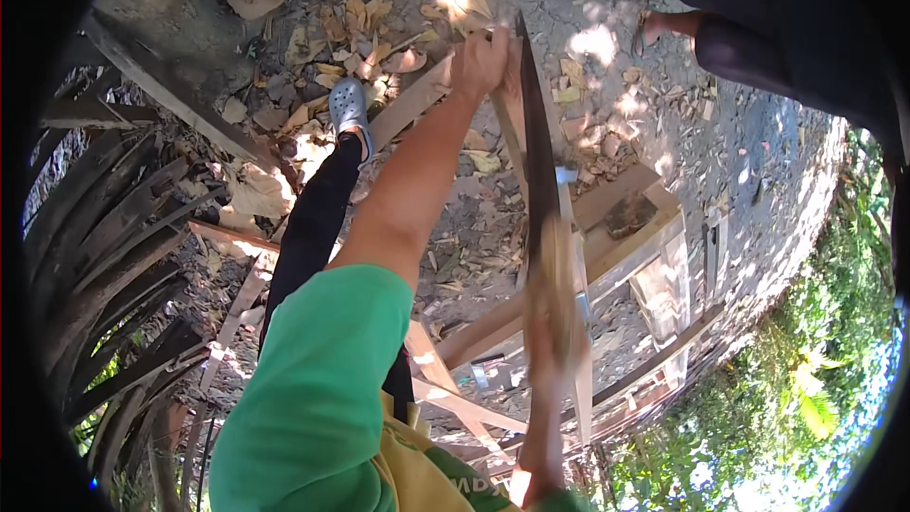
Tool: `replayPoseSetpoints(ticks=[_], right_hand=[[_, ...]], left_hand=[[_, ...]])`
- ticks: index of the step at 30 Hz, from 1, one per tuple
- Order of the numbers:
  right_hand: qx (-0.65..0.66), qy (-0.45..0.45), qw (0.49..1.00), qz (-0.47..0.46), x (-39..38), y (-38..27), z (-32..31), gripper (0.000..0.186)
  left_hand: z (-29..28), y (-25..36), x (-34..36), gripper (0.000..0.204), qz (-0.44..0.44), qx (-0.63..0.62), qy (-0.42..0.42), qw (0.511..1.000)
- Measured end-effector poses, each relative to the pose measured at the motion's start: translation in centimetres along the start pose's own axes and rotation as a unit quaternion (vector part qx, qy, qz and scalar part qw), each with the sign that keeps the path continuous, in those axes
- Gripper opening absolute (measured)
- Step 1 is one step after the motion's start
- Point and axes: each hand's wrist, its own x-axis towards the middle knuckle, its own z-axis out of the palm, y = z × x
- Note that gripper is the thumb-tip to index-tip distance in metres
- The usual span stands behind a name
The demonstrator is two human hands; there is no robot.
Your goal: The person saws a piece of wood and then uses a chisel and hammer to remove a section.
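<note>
My left hand (482, 59) is closed round the far end of a wooden board (509, 100), its arm stretched out in a green sleeve. Close along the board's right side runs a long dark handsaw (538, 147), its narrow tip at the far end. Motion smears my right hand (553, 341), which is closed about the saw's handle end. Whether the teeth are in the wood cannot be made out. Another plank (414, 100) slants from beneath my left hand toward my foot in a grey clog (350, 109).
A wooden frame (616, 261) stands to the right. Below it, planks (483, 332) cross one another. Curved dark timbers (123, 228) pile up at the left. Dry leaves (355, 19) litter the ground. Another person in dark clothes (758, 19) stands at the upper right.
</note>
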Motion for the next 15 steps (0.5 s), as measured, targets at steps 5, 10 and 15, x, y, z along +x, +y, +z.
replayPoseSetpoints(ticks=[5,10,15], right_hand=[[-0.106,0.018,0.982,0.158,-0.1,-1.8,0.4,0.032],[0.106,0.04,0.994,0.001,20.7,2.4,10.6,0.028],[-0.024,0.001,0.999,-0.035,5.0,-2.1,1.7,0.031]], left_hand=[[0.5,-0.1,-0.2,0.065,-0.103,-0.022,-0.016,0.994],[1.4,-2.0,0.0,0.061,0.012,-0.005,0.013,1.0],[0.9,-1.5,0.5,0.062,0.003,0.029,-0.016,0.999]])
